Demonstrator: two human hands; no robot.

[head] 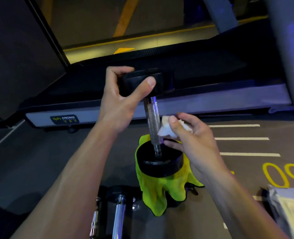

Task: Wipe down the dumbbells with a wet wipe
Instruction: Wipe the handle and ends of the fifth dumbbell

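Observation:
A black dumbbell (160, 163) with a knurled chrome handle stands on end, tilted a little, its lower head resting on a yellow-green cloth (153, 192). My left hand (118, 100) grips the upper head from the left, thumb across its front. My right hand (192, 140) pinches a crumpled white wet wipe (165, 130) between thumb and fingers, right beside the handle's lower part. The lower fingers of that hand touch the top of the bottom head.
Other dumbbells with chrome handles (118, 218) lie on the floor at the bottom centre. A treadmill (160, 107) runs across the view behind the dumbbell. A silvery wipe packet (287, 209) lies at the bottom right on the grey floor with white and yellow markings.

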